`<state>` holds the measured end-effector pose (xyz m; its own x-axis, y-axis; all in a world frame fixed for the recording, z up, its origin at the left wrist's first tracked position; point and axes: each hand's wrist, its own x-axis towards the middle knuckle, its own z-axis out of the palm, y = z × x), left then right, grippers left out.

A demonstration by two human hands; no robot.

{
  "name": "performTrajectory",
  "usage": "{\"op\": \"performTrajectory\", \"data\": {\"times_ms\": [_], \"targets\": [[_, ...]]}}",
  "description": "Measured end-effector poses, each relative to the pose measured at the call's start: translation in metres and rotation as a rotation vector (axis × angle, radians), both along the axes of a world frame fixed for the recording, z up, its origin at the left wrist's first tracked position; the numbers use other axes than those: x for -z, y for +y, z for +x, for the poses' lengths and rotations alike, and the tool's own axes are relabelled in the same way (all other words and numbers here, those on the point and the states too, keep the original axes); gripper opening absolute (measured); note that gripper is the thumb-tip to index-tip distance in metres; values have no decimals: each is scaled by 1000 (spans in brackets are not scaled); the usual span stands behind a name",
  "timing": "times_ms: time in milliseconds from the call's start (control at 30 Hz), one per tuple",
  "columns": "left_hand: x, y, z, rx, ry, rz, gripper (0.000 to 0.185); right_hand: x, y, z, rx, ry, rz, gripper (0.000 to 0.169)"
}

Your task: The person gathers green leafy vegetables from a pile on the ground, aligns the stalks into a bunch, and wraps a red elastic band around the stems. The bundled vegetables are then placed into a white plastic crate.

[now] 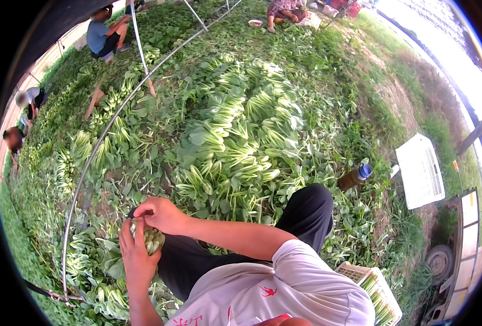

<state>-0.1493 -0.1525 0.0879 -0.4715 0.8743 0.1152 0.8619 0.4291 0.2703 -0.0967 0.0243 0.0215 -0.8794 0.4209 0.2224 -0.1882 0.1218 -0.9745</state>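
My left hand (137, 246) is wrapped around a bunch of leafy greens (154, 241), probably bok choy, with the pale stem ends facing up toward me. It is held beside my left knee. My right hand (165, 215) is at the far edge of the same bunch, thumb and fingertips pinched together close to the left fingers. Whether something thin lies in that pinch is too small to tell. Before me, long rows of cut bok choy (241, 134) lie on the ground, pale stems beside dark leaves. More cut greens (108, 299) lie by my left forearm.
A curved metal pipe (98, 144) arches across the left side. At right are a bottle with a blue lid (357, 175), a white plastic crate (420, 171), a crate of greens (377, 293) and a wheeled vehicle (440, 263). Several people (102, 34) work farther off.
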Motion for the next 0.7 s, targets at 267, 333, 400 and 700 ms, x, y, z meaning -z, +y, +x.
{"op": "performTrajectory", "data": {"times_ms": [267, 333, 400, 700], "targets": [[3, -8, -9, -4, 0, 35, 94, -3, -2, -4, -144, -87, -483, 27], [3, -7, -9, -26, -25, 42, 92, -3, -8, -2, -110, -11, -311, 25], [3, -6, -11, -22, -19, 47, 89, -9, -10, 1, -96, 11, -237, 21], [15, -10, -16, 48, 54, 208, 80, -62, -43, 71, -285, 193, -497, 15]]}}
